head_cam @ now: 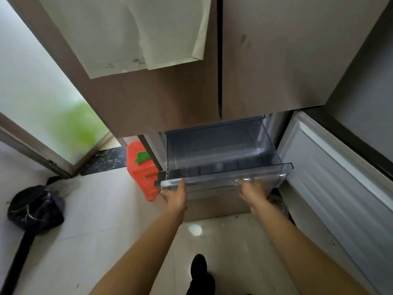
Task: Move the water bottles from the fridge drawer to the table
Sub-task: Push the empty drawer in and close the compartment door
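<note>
None of the water bottles showed in the fridge drawer [212,145] — its clear tub looked bare, so they were likely out already. Left hand [175,194] and right hand [253,191] met its front lip, fingertips hidden behind the plastic — clasped or flat, I could not tell. Pushing evenly from both sides should keep it from skewing toward the open door [331,167].
</note>
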The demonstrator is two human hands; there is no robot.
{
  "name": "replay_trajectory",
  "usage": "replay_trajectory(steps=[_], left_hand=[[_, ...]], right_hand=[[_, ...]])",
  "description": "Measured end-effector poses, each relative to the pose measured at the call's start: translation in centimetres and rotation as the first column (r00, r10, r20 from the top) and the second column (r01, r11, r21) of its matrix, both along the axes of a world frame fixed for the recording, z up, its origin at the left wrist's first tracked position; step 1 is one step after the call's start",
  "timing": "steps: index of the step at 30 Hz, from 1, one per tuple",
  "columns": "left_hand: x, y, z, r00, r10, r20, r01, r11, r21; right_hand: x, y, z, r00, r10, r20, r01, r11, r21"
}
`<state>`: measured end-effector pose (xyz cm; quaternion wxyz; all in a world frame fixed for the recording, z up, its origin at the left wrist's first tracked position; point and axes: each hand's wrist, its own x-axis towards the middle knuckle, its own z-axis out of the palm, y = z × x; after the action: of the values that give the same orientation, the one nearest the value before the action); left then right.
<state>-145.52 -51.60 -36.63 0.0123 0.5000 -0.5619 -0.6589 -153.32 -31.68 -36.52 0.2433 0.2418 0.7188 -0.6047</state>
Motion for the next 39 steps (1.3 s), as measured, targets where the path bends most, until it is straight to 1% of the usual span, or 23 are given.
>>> replay_trajectory(steps=[2,4,5,8,10,12,15,17,18,21,24,26,28,30,33,34,36,39], left_hand=[[-1.3,-0.8,-0.9,0.995,0.092,-0.038,-0.087,0.99,0.11],[-2.8,-1.4,-1.4,0.977,0.211,-0.042,-0.202,0.967,0.157],[-3.3,-1.6,-1.9,0.97,0.239,-0.031,-0.231,0.959,0.162],[-4.3,-1.8,-1.7,0.974,0.219,-0.047,-0.212,0.97,0.122],[-5.1,-2.6,-1.7,0.972,0.219,-0.087,-0.215,0.975,0.056],[-6.0,-3.9,-2.0,0.982,0.158,-0.101,-0.157,0.987,0.016],[-7.1,-5.4,-2.5,0.988,0.095,-0.122,-0.087,0.994,0.069],[-7.8,-6.0,-4.1,0.992,0.075,-0.097,-0.069,0.995,0.065],[-8.2,-6.2,-4.7,0.992,0.063,-0.109,-0.056,0.996,0.07],[-8.8,-5.9,-2.5,0.977,0.092,-0.191,-0.076,0.993,0.088],[-10.0,-5.5,-2.9,0.96,0.158,-0.23,-0.129,0.983,0.133],[-10.4,-4.7,-2.9,0.96,0.098,-0.262,-0.07,0.991,0.113],[-10.7,-4.4,-3.6,0.966,-0.035,-0.256,0.049,0.998,0.048],[-11.0,-4.6,-4.5,0.968,-0.186,-0.169,0.176,0.982,-0.071],[-11.1,-4.9,-4.2,0.929,-0.366,-0.048,0.351,0.917,-0.191],[-11.4,-5.1,-4.2,0.918,-0.397,-0.022,0.383,0.898,-0.214],[-12.0,-5.4,-4.2,0.909,-0.416,0.009,0.408,0.888,-0.212],[-12.6,-6.4,-3.8,0.892,-0.451,0.016,0.441,0.863,-0.249]], right_hand=[[-0.9,-1.2,-0.9,0.997,-0.064,0.034,0.066,0.995,-0.069],[-1.5,-2.2,-0.9,0.992,-0.125,0.03,0.126,0.99,-0.061],[-1.9,-2.4,-0.9,0.989,-0.144,0.02,0.144,0.988,-0.048],[-3.2,-2.4,-1.3,0.987,-0.149,-0.053,0.149,0.989,-0.012],[-4.1,-2.6,-1.5,0.99,-0.096,-0.102,0.1,0.994,0.037],[-4.7,-3.4,-0.9,0.99,-0.043,-0.134,0.052,0.997,0.06],[-5.9,-4.5,-0.5,0.986,-0.062,-0.154,0.065,0.998,0.014],[-7.0,-4.9,-1.6,0.986,-0.076,-0.146,0.074,0.997,-0.019],[-7.7,-4.9,-2.1,0.987,-0.062,-0.145,0.058,0.998,-0.032],[-8.2,-5.6,-0.5,0.986,0.023,-0.167,-0.025,1.0,-0.009],[-9.4,-5.6,-1.0,0.97,0.086,-0.226,-0.091,0.996,-0.011],[-9.7,-5.7,-1.3,0.961,0.097,-0.26,-0.105,0.994,-0.014],[-10.2,-5.6,-1.8,0.955,0.123,-0.272,-0.132,0.991,-0.015],[-11.0,-5.3,-2.4,0.951,0.172,-0.258,-0.178,0.984,0.001],[-12.0,-5.0,-2.7,0.932,0.257,-0.254,-0.248,0.966,0.068],[-12.4,-5.0,-3.0,0.919,0.299,-0.255,-0.282,0.954,0.105],[-12.8,-5.4,-3.3,0.884,0.382,-0.269,-0.346,0.922,0.171],[-13.5,-6.4,-3.5,0.869,0.405,-0.284,-0.358,0.911,0.204]])
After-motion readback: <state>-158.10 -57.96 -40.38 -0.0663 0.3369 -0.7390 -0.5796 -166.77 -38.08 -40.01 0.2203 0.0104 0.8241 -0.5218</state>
